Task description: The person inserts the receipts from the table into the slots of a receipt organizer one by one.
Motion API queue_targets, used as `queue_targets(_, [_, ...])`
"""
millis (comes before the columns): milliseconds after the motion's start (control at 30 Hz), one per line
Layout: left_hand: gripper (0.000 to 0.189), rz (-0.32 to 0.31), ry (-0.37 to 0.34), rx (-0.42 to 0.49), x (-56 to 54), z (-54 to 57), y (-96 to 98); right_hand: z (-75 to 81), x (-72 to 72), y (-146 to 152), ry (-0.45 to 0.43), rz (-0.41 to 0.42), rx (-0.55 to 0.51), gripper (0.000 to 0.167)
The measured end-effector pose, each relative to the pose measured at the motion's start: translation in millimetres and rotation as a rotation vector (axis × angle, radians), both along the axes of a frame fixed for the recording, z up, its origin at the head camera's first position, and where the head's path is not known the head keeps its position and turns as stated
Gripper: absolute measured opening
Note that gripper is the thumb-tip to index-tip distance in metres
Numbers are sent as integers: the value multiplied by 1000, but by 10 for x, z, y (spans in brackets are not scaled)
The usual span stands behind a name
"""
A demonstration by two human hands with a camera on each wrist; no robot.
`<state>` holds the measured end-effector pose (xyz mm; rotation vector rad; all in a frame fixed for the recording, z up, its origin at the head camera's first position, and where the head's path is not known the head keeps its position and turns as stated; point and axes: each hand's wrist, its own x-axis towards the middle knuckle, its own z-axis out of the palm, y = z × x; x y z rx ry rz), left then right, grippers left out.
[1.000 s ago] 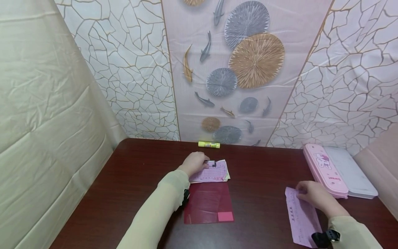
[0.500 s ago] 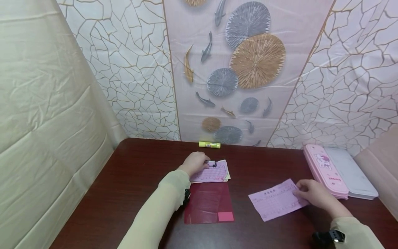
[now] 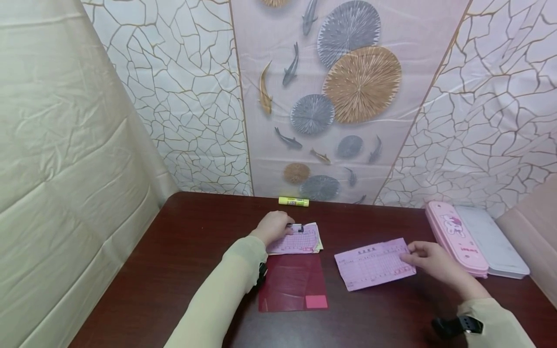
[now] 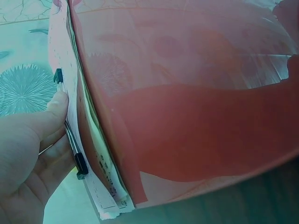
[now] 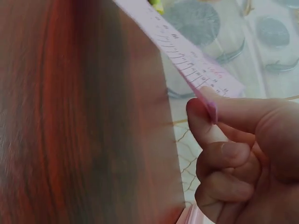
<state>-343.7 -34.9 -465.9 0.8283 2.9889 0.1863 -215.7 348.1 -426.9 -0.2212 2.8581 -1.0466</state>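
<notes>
My left hand [image 3: 271, 227] is at a metal clip with black ends [image 3: 297, 228], which lies over a small stack of pink and pale yellow printed slips [image 3: 300, 242]. In the left wrist view the thumb presses against the clip [image 4: 74, 144], and fingers curl behind it. A translucent red plastic folder [image 3: 289, 282] with a bright pink patch spreads toward me from the stack. Between right thumb and index finger, my right hand [image 3: 432, 263] pinches the edge of a loose pink printed slip [image 3: 370, 266]. That slip hangs tilted over the table, right of the folder.
A yellow glue stick [image 3: 293, 201] lies near the back edge of the dark wooden table [image 3: 196, 270]. At the far right sit a pink pencil case [image 3: 454, 237] and a pale flat box [image 3: 493, 241]. Patterned curtain [image 3: 361, 145] rises behind the table.
The pink slip has swung from upright to lengthwise and moved left toward the folder, carried by my right hand. My left hand stays at the clip.
</notes>
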Motion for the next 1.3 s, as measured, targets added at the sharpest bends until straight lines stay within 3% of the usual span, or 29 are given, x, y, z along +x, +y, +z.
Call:
queue_targets(333, [28, 0, 5, -2, -5, -12, 0, 50, -59, -173, -71, -67, -226, 34])
queue_targets(600, [27, 9, 8, -29, 18, 3, 23, -9, -117, -388, -74, -78, -276, 33])
queue_targets(933, [23, -4, 47, -66, 32, 15, 27, -76, -192, -710, -177, -107, -431, 33])
queue_targets(1100, [22, -25, 68, -47, 22, -1, 13, -149, -235, -900, -216, -145, -438, 32])
queue_targets(1300, [23, -19, 42, -33, 16, 10, 7, -218, -296, -1179, -236, -202, -414, 32])
